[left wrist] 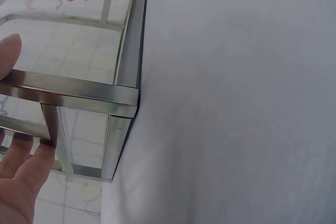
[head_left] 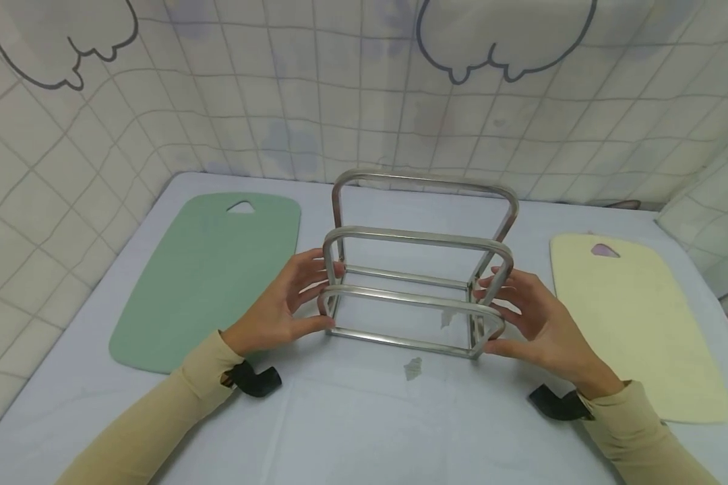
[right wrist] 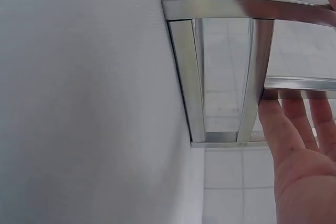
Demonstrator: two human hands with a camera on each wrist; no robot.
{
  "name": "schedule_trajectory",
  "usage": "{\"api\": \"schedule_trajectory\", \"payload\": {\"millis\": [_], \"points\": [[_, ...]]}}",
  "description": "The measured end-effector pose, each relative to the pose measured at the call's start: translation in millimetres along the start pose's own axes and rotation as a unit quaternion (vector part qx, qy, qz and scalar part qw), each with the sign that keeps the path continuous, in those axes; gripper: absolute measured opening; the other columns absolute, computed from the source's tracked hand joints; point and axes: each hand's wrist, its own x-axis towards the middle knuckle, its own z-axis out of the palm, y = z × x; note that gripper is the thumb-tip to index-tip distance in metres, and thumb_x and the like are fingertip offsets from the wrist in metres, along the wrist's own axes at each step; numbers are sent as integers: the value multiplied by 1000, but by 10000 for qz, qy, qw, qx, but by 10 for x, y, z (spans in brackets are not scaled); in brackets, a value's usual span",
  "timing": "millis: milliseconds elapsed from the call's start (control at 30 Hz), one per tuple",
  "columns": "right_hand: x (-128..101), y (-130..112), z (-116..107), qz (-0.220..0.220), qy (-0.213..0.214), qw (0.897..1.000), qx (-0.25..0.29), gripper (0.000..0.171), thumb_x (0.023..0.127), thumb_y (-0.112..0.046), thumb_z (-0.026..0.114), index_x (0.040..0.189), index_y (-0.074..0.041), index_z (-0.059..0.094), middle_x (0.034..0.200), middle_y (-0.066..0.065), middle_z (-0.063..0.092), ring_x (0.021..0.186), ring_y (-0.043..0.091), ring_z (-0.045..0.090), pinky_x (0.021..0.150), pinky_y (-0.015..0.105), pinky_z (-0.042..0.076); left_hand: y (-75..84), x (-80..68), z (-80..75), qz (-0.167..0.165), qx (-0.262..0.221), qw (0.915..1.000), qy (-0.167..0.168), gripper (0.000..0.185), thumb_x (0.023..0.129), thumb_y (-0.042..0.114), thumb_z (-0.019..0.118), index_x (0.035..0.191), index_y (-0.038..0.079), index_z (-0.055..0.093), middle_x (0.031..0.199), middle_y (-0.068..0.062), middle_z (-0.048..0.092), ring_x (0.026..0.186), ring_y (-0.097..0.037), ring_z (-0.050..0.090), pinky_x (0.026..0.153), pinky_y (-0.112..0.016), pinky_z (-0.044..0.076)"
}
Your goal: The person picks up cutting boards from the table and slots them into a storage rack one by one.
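Note:
A stainless steel rack (head_left: pixel 421 237) with three upright loops stands in the middle of the pale blue table (head_left: pixel 364 424). My left hand (head_left: pixel 303 296) holds its left end, thumb on the low front bar and fingers on the uprights. My right hand (head_left: pixel 522 313) holds the right end the same way. In the left wrist view the thumb and fingers of my left hand (left wrist: pixel 21 182) lie on either side of the rack's bars (left wrist: pixel 73 94). The right wrist view shows my right hand's fingers (right wrist: pixel 286 124) against the rack's frame (right wrist: pixel 236 8).
A green cutting board (head_left: pixel 206 276) lies flat to the left of the rack, a pale yellow one (head_left: pixel 637 323) to the right. A tiled cloth backdrop (head_left: pixel 364 101) closes off the back and both sides of the table.

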Motion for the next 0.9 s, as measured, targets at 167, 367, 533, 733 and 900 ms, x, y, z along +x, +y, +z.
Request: {"api": "schedule_trajectory", "payload": {"millis": [167, 367, 533, 733, 900], "points": [[10, 30, 15, -395, -47, 9991, 132, 102, 63, 37, 73, 151, 15, 27, 142, 12, 61, 133, 16, 59, 110, 24, 51, -11, -10, -11, -47, 1, 10000, 8, 93, 83, -10, 80, 157, 4, 26, 154, -27, 47, 144, -22, 52, 121, -33, 42], [12, 42, 14, -429, 3, 9991, -7, 102, 61, 36, 75, 151, 14, 30, 141, 11, 61, 132, 16, 59, 110, 23, 51, -42, -12, -17, -60, 2, 10000, 48, 94, 81, -10, 81, 156, 4, 26, 152, -29, 47, 143, -24, 52, 121, -36, 42], [-12, 44, 14, -240, 66, 9995, -175, 105, 60, 34, 76, 152, 12, 29, 140, 8, 62, 132, 13, 58, 110, 22, 51, -34, -17, -18, -96, 141, 9999, 9, 97, 81, -9, 82, 157, 8, 26, 152, -27, 49, 142, -18, 52, 120, -45, 40], [-12, 66, 9, -454, 35, 9990, -39, 108, 60, 36, 76, 153, 11, 28, 140, 11, 62, 132, 16, 58, 110, 23, 51, -19, -13, -24, -158, 286, 9995, 2, 98, 80, -7, 84, 157, 9, 26, 151, -24, 50, 140, -6, 51, 121, -44, 40], [-10, 68, 13, -574, 15, 9983, 104, 108, 59, 37, 74, 153, 10, 29, 141, 13, 63, 132, 17, 59, 110, 24, 51, -16, -10, -33, -183, 233, 9996, -12, 98, 79, -7, 84, 158, 9, 26, 151, -24, 50, 140, -3, 50, 121, -42, 40]]}}
